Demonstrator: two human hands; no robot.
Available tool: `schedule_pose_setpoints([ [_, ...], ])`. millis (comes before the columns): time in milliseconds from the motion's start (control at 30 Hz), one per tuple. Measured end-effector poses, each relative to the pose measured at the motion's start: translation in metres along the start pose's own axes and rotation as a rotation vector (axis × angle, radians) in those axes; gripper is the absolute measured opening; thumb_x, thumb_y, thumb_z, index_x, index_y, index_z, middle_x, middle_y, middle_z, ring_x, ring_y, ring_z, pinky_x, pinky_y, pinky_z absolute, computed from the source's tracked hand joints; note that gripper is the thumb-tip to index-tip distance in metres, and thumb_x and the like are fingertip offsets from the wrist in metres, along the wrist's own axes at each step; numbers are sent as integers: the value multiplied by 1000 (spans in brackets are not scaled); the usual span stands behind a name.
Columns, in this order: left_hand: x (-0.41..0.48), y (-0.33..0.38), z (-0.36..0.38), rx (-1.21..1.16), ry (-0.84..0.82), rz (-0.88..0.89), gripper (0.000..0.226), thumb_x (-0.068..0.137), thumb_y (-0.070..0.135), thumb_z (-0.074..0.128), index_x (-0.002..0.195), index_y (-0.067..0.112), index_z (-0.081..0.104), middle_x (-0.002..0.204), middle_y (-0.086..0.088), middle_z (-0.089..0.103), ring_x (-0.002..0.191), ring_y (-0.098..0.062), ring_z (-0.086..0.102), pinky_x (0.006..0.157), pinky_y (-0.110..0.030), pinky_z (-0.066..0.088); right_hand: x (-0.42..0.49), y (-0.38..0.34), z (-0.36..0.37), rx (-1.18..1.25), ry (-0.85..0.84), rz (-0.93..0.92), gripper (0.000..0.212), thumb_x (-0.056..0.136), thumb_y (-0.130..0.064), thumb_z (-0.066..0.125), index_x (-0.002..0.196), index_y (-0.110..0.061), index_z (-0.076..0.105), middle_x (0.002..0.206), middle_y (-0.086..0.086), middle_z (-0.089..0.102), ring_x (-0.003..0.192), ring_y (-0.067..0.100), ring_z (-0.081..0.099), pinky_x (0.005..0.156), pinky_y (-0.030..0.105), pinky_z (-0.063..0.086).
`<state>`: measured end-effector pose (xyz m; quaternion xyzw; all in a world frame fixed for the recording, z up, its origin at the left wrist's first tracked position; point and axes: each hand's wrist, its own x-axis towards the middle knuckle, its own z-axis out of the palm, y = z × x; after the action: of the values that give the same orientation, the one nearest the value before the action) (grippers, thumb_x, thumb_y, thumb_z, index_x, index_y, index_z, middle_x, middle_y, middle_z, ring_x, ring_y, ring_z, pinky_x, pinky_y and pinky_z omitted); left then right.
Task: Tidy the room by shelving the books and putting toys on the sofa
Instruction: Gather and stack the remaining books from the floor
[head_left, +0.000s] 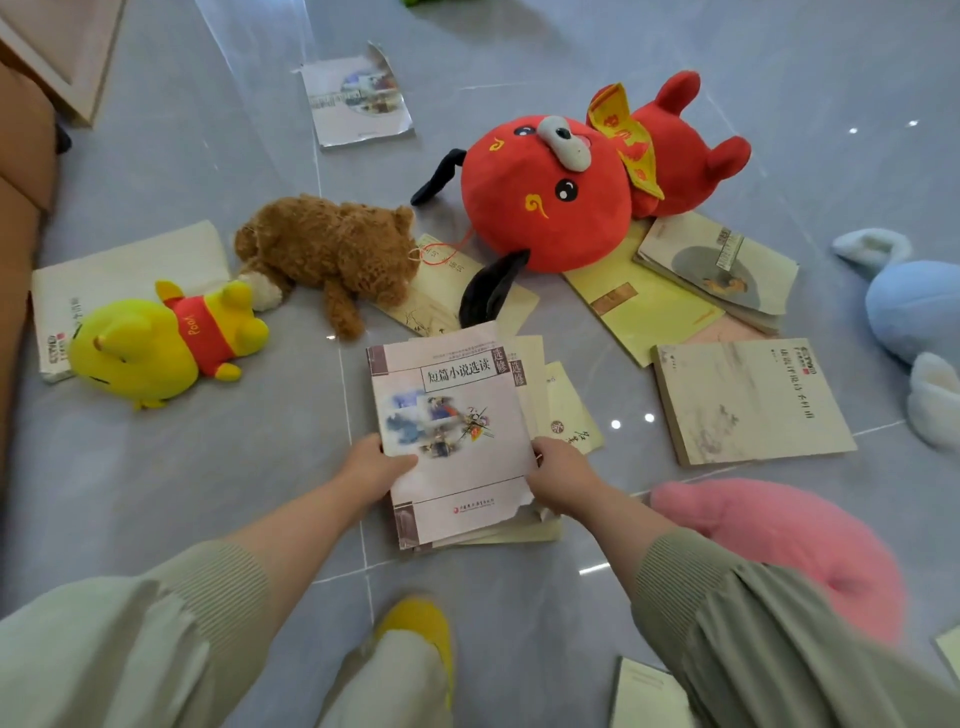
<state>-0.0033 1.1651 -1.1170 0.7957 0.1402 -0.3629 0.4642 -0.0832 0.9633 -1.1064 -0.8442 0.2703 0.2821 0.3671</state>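
Floor: grey glossy tiled floor (208, 467), strewn with soft toys and paperbacks.
Red toy: big round red plush dog with black ears and a gold scarf (545, 208), lying on its side at the far middle, its head resting on yellow-covered books (644, 301).
Pink toy: fluffy pink plush (779, 540), near right, just beside the right forearm.
Blue toy: pale blue plush with white tips (914, 306), at the right edge and partly out of view.
Brown toy: curly brown plush dog (337, 249), on its side left of the red one.
Yellow toy: yellow plush bear in a red "Pooh" shirt (156, 348), lying partly on a white book (130, 265) at the left.
Loose books: a beige paperback (748, 400) flat on the right; a pale book with a curled corner (358, 98) alone at the far side.
Held stack: several thin paperbacks, fanned unevenly, topped by a pinkish-white book with a blurred picture on its cover (452, 431), low over the floor at the centre; whether the stack's near end touches the tiles cannot be told.
Left hand (372, 467): closed grip on the stack's left edge, thumb lying across the top cover, fingers hidden below.
Right hand (563, 478): closed grip on the stack's right edge near the torn corner, fingers curled round the edges.
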Motion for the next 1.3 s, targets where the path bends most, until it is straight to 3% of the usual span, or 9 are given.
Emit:
schedule_pose_setpoints([
  [133,3,-1,4,129,43,16,29,87,0,58,116,2,60,106,-15,65,91,-26,61,79,-34,49,-8,16,-4,-128,-111,67,19,92,-16,42,77,-9,52,77,11,63,49,19,48,43,22,37],
  [267,6,0,9,258,68,57,35,83,2,60,117,6,56,107,-14,65,89,-26,58,72,-26,43,-16,27,-7,-227,-125,72,42,98,-33,37,64,-11,49,60,3,59,46,12,46,49,21,38],
  [400,7,3,16,397,52,85,44,85,10,65,124,6,44,119,-14,58,103,-31,56,76,-29,42,-16,26,-10,-138,-134,118,47,99,-45,32,73,-10,49,59,5,54,45,18,49,43,24,40],
  [533,5,9,18,636,91,127,45,86,26,66,120,11,42,120,-10,58,106,-31,57,73,-29,41,-20,21,-9,-161,-169,148,33,94,-27,46,65,-12,48,60,3,51,47,16,48,44,23,43],
  [700,5,15,16,852,177,288,76,80,31,71,140,18,26,137,-11,36,123,-30,41,97,-39,41,-8,17,-11,117,36,207,23,94,-9,35,72,-11,42,97,16,53,95,35,57,90,38,48],
  [800,3,19,23,1090,166,464,81,81,39,68,146,23,22,151,-8,18,138,-27,20,110,-40,27,0,19,-6,292,82,239,14,90,-17,40,81,-10,49,87,10,53,91,31,57,87,40,49],
  [933,4,28,43,1130,41,514,84,78,42,68,146,27,21,157,-7,6,145,-27,3,117,-41,12,0,21,-22,114,11,172,18,89,-14,42,73,-15,50,82,7,56,91,31,58,72,29,46],
  [1100,16,58,65,1254,-8,606,94,81,49,65,151,28,5,158,-8,-10,146,-28,-7,117,-47,9,15,33,-66,-217,197,73,33,92,-15,45,121,-4,54,126,14,53,112,30,51,90,33,43],
  [1300,41,113,104,1387,-23,665,107,77,57,66,148,37,-10,156,-8,-23,145,-33,-13,110,-59,19,39,55,-104,-643,255,5,63,93,-30,45,149,-21,18,160,7,-7,147,27,-2,114,53,14],
])
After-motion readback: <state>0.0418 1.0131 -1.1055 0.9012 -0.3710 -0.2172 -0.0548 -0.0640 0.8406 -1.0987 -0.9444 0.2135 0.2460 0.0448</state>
